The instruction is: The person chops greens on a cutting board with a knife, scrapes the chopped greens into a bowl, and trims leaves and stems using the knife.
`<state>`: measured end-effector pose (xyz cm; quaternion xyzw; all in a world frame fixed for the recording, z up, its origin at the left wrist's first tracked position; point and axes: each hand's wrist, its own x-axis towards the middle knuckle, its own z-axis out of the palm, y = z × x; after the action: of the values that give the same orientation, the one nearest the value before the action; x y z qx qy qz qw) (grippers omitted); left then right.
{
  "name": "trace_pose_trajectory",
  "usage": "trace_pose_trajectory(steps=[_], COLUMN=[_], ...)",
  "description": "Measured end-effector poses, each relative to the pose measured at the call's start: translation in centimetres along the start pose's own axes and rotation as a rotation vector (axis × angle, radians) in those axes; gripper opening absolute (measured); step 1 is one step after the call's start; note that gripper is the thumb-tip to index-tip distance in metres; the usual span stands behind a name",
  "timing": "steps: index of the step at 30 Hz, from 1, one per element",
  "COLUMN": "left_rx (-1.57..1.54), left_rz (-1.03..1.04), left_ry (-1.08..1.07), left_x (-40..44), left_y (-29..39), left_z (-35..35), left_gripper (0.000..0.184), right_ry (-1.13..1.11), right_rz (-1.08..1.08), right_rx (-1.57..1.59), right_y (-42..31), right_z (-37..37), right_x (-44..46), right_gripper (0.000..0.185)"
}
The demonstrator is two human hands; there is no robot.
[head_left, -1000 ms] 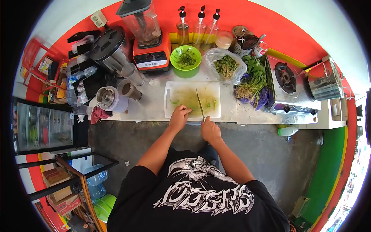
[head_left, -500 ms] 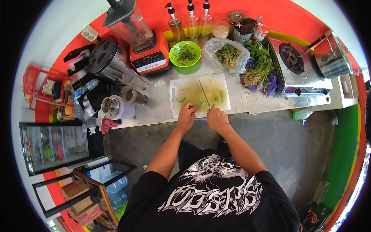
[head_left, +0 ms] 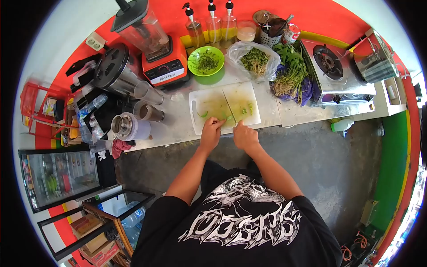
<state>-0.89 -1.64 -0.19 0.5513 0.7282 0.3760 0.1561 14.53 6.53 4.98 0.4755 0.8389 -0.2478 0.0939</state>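
A white cutting board (head_left: 195,99) lies at the counter's front edge, with scattered green pieces (head_left: 246,110) on its right side. My right hand (head_left: 246,136) is wrapped around the handle of a knife (head_left: 230,103), whose blade points away across the board. Left of the blade, my left hand (head_left: 211,133) is closed, its fingertips pinching a small green piece of vegetable (head_left: 229,118) against the board. Behind the board stands a green bowl (head_left: 206,61) holding chopped greens. A clear plastic bag (head_left: 253,62) of leafy stems sits to its right.
An orange blender (head_left: 164,66) stands behind left, near a brown-filled cup (head_left: 149,111) and a metal-topped container (head_left: 130,126). Rooted greens (head_left: 291,73) lie on purple plastic beside the gas stove (head_left: 340,71). Pump bottles (head_left: 213,24) line the back wall.
The whole view has shifted slightly, so things appear a little further left. Both hands stay at the board's front edge, and the knife remains beside the vegetable piece.
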Motion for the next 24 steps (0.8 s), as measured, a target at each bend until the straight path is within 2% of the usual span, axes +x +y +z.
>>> trace_pose_trajectory(steps=[5,11,17,24], left_rx=[-0.01,-0.031,-0.041,-0.023], left_rz=[0.04,-0.046,-0.024,-0.012], left_ry=[0.036,0.036,0.107,0.05], left_x=[0.1,0.0,-0.2,-0.2], left_y=[-0.1,0.5,0.4,0.2], left_z=[-0.2,0.0,0.5,0.4], left_gripper=[0.04,0.039,0.039,0.038], right_ry=[-0.007,-0.094,-0.15,-0.164], right_rz=[0.037,0.017,0.05,0.059], right_rx=[0.012,0.05,0.1,0.116], right_y=[-0.2,-0.3,-0.4,-1.1], right_z=[1.3,-0.6,0.0,-0.4], right_x=[-0.6,0.8,0.7,0.7], right_gripper=[0.037,0.036,0.039,0.036])
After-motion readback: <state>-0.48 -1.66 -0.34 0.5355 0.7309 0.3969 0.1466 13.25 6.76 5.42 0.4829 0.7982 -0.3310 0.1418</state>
